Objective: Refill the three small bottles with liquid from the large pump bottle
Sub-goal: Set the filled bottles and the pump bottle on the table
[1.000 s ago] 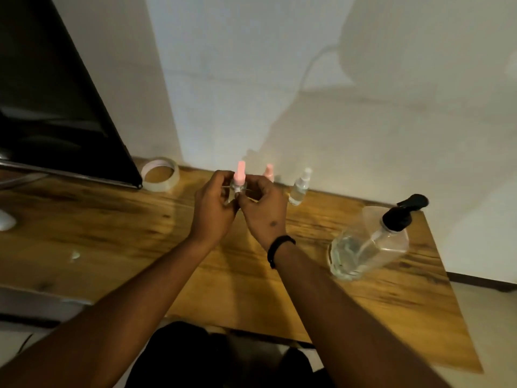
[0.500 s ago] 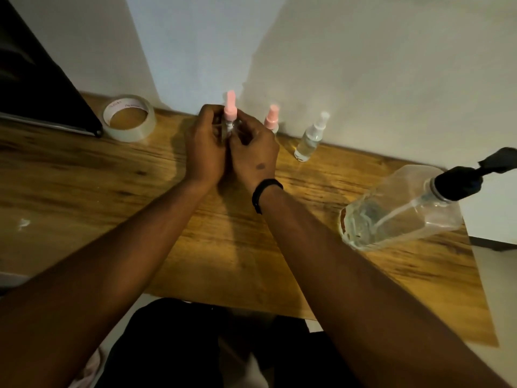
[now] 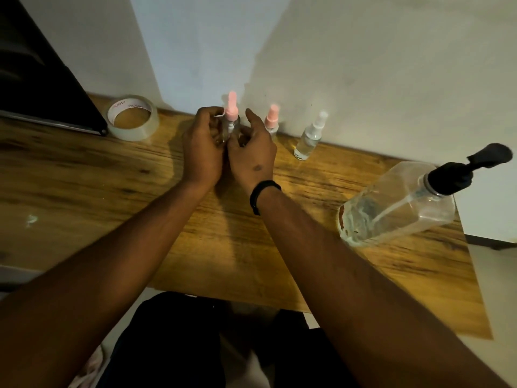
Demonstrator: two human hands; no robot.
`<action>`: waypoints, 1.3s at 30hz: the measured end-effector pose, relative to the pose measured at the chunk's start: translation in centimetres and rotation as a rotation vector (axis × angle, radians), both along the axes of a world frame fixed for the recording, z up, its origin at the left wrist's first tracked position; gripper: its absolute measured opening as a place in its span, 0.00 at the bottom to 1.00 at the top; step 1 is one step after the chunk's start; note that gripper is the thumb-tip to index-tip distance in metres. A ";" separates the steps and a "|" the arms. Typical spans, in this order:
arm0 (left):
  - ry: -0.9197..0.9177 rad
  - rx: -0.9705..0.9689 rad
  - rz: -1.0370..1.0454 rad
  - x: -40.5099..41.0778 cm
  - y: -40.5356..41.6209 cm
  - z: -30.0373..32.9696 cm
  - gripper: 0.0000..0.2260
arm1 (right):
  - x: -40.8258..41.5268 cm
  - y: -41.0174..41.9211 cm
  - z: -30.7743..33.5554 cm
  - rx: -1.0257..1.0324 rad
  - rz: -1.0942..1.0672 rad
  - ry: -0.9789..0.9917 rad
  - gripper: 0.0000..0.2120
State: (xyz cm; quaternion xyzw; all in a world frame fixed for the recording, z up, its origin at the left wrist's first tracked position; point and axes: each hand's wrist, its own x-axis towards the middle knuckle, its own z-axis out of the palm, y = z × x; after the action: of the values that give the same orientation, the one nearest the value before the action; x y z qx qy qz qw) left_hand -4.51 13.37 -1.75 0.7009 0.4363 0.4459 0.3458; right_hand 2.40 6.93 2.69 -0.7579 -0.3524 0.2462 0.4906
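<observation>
Only one bit of writing shows from my head view: red lettering inside the core of the roll of clear packing tape (image 3: 133, 117) at far left, too small and upside down for me to read. My left hand (image 3: 202, 147) has its fingers curled round the small clear bottle with the pink spray cap (image 3: 231, 119), gripping its body; my right hand (image 3: 251, 152) sits against the bottle's lower part, thumb raised, but its fingertips are hidden, so I cannot tell whether they clamp anything. Right of it, by the wall, stand a second pink-capped small bottle (image 3: 272, 121), partly behind my right hand, and a clear small bottle with a white spray top (image 3: 310, 137). Further right stands the large clear pump bottle with a black pump head (image 3: 400, 203) on the wooden table (image 3: 84, 177), holding a little liquid. A dark monitor (image 3: 36, 88) is cut off at the left edge.
</observation>
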 end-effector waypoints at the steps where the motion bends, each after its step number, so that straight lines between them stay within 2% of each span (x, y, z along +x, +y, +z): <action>1: 0.009 -0.007 0.000 -0.3 -0.3 0.3 0.16 | -0.1 -0.4 0.3 0.006 0.007 0.003 0.29; 8: 0.003 -0.077 -0.043 -2.2 -4.0 3.1 0.23 | -0.3 -4.5 2.4 0.018 0.033 0.024 0.30; 14: -0.063 -0.058 -0.044 -1.7 -9.9 7.3 0.20 | 0.1 -9.4 5.7 0.095 0.003 0.026 0.26; 21: -0.134 0.002 -0.185 0.4 -15.4 14.7 0.14 | 1.6 -15.8 12.2 0.271 -0.089 0.007 0.21; 27: -0.176 0.094 -0.276 3.3 -19.4 20.3 0.13 | 3.7 -20.5 17.6 0.412 -0.168 -0.026 0.21; 34: -0.193 0.070 -0.361 5.8 -23.0 22.0 0.15 | 6.1 -24.8 19.4 0.470 -0.255 -0.072 0.22; 39: -0.169 -0.027 -0.392 6.6 -24.3 20.4 0.24 | 7.7 -26.6 18.2 0.518 -0.368 -0.085 0.20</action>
State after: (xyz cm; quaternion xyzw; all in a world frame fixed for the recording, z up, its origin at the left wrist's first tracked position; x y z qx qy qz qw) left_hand 2.10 -10.95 18.61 0.7279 0.2670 0.4213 0.4705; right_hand 10.14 -19.66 20.91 -0.6684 -0.2807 0.0234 0.6884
